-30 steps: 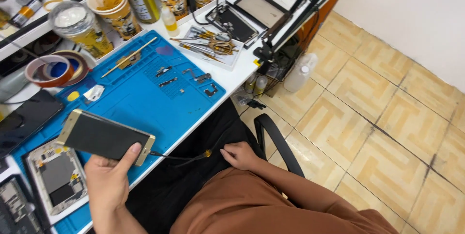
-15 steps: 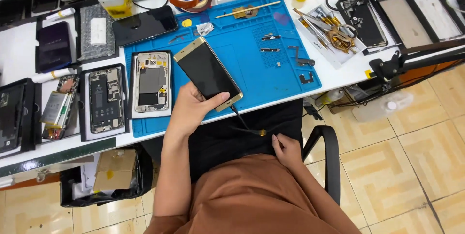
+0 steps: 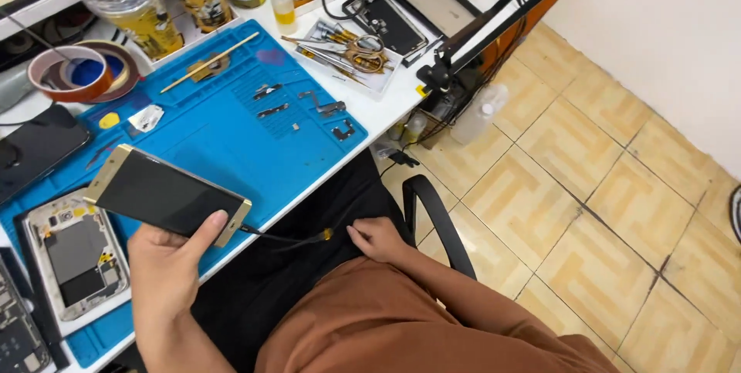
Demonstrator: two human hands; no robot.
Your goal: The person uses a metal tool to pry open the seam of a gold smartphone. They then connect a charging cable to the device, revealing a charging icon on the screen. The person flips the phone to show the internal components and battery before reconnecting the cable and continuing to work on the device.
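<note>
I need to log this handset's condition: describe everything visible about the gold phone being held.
The gold phone is a slim slab with a dark, unlit screen and metallic gold edges. It lies screen-up, tilted, above the blue mat, gripped at its lower end by the left hand. A thin dark cable runs from that end toward the right hand.

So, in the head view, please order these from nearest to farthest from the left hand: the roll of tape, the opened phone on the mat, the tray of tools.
From the left hand:
1. Opened phone, just beside it on the blue mat's near edge.
2. Roll of tape, at the bench's far side.
3. Tray of tools, far across the mat towards the right.
</note>
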